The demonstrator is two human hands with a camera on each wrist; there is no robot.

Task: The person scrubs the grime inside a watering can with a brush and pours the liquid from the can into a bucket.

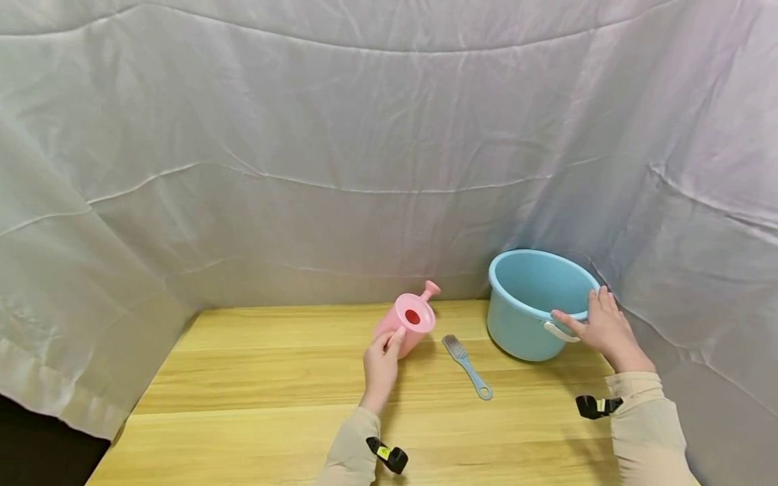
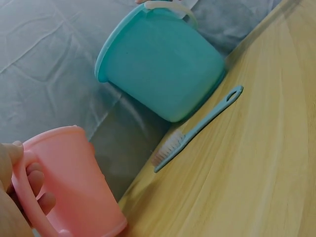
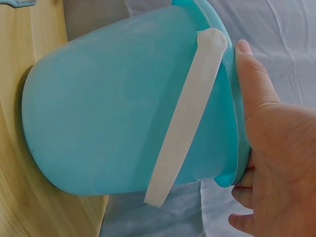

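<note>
My left hand (image 1: 381, 371) grips the handle of a pink watering can (image 1: 398, 320), which leans with its spout to the far right. In the left wrist view, fingers curl through the can's handle (image 2: 32, 202). At the right, a light blue bucket (image 1: 519, 331) stands upright on the table. My right hand (image 1: 608, 334) rests at the bucket's rim, fingers spread and thumb along the edge. The white bucket handle (image 3: 185, 121) hangs down the side in the right wrist view. Between can and bucket lies a blue brush (image 1: 464, 364), bristles up.
The wooden table (image 1: 273, 378) ends at grey curtains (image 1: 340, 223) behind and on both sides. The bucket stands near the back right corner, close to the cloth. A dark area (image 1: 42, 445) shows beyond the table's left edge.
</note>
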